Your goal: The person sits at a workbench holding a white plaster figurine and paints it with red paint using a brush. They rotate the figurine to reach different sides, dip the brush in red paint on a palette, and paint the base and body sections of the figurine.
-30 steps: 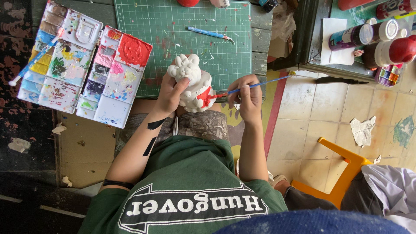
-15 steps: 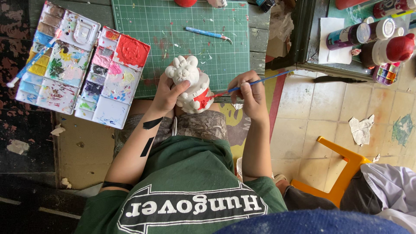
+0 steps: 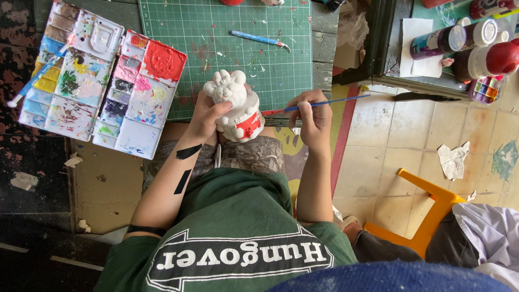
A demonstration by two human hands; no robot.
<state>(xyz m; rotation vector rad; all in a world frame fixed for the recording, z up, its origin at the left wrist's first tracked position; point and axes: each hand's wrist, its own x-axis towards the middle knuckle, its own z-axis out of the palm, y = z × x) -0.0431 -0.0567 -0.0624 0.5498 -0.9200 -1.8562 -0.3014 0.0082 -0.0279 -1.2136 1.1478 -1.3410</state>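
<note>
Left hand (image 3: pixel 204 114): closed around white animal figurine (image 3: pixel 235 105), held at edge of green cutting mat (image 3: pixel 227 38) on table (image 3: pixel 323 32). Right hand (image 3: pixel 311 116): pinching blue paintbrush (image 3: pixel 324 103), tip at figurine's red band. Paint palette (image 3: pixel 102 81) lies left.

Palette (image 3: pixel 102 81) left of cutting mat (image 3: pixel 227 38); spare brush (image 3: pixel 260 39) on mat; bottles (image 3: pixel 465 43) far right, perhaps on tray.

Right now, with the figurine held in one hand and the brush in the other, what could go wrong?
1. The left hand alone grips the white figurine past the table edge; it might slip and fall.
2. Its red patch may be wet; fingers could smear it.
3. The paint palette overhangs the edge; an elbow might tip it.
</note>
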